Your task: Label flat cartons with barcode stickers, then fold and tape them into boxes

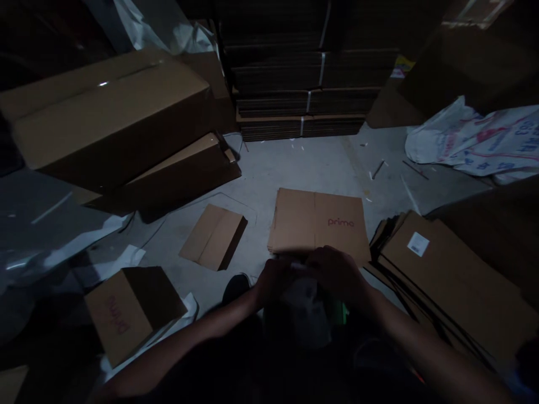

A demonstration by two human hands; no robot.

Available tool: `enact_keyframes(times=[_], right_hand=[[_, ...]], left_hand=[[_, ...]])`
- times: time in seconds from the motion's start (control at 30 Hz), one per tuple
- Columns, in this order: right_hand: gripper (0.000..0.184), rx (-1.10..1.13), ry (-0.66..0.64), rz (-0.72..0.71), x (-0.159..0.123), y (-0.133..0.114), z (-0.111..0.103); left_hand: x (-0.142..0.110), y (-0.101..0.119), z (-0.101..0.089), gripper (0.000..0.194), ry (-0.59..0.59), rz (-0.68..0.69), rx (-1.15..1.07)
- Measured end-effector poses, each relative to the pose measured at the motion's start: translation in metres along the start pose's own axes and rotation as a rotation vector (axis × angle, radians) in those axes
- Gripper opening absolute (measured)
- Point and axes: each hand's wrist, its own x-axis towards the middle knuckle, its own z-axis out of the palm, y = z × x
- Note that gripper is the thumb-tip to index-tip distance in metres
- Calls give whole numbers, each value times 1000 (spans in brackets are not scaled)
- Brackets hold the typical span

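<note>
while your left hand (pixel 272 278) and right hand (pixel 334 269) meet low at centre, fingers curled at top of pale film-like thing (pixel 309 320), too dark to tell whether either grips it. flat carton stack (pixel 295 221) straight ahead of you, just beyond hands; long axis left-right, right hand nearer, over its near edge. small box (pixel 210 235), printed box (pixel 115 320) and large box (pixel 105 101) to your left; contents hidden.
</note>
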Motion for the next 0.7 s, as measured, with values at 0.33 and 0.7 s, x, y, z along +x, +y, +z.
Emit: enact_keyframes(times=[0.33,0.7], right_hand=[[18,124,111,-64,6,29,-28],[60,1091,496,542,81,80,55]], left_hand=[[-8,-40,9,47,-134,-36,116],[-1,-75,22,41,-31,231,530]])
